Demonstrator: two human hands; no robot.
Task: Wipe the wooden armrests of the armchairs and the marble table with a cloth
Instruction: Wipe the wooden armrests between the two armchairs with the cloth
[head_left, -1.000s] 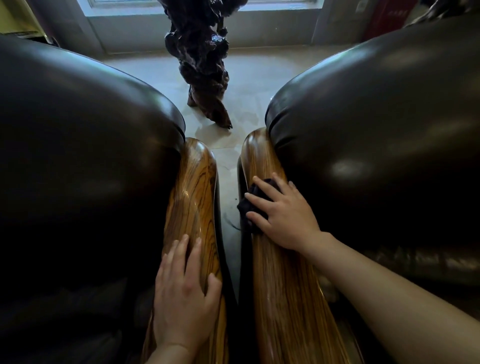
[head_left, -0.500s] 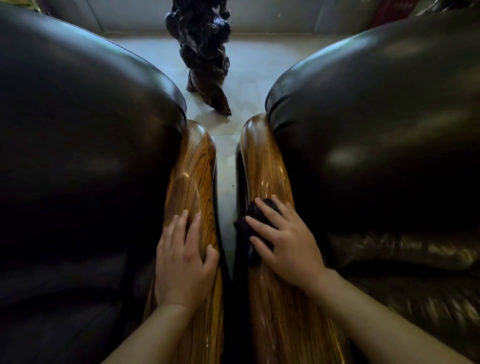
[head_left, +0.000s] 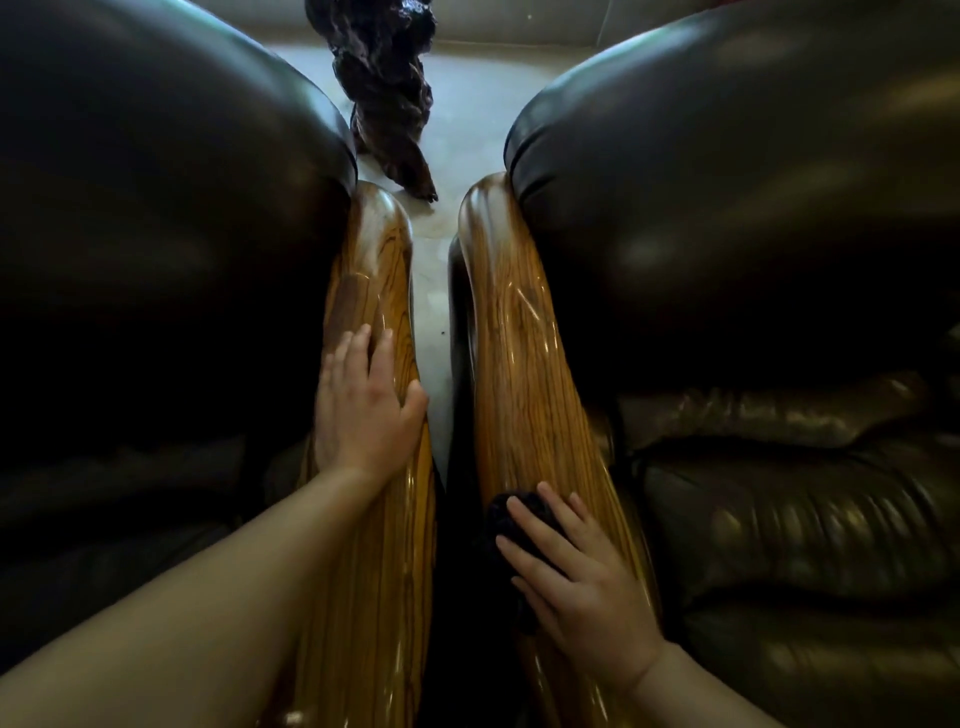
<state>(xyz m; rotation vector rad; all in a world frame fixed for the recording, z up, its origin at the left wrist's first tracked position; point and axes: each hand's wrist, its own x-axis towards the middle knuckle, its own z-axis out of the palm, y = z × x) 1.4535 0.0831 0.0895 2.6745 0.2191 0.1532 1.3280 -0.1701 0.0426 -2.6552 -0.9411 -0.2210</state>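
Note:
Two glossy wooden armrests run away from me side by side: the left armrest (head_left: 371, 291) and the right armrest (head_left: 519, 332). My right hand (head_left: 576, 582) presses a dark cloth (head_left: 501, 514) flat onto the near part of the right armrest, the cloth mostly hidden under my fingers. My left hand (head_left: 363, 410) lies flat on the left armrest, fingers together, holding nothing. No marble table shows.
Dark leather armchair backs bulge on the left (head_left: 156, 208) and on the right (head_left: 727, 208). A narrow strip of pale floor (head_left: 428, 332) shows between the armrests. A dark gnarled wood sculpture (head_left: 384, 93) stands on the floor beyond.
My right hand has slid the cloth toward me along the right armrest. The left hand stays on the left armrest while my view has tipped down.

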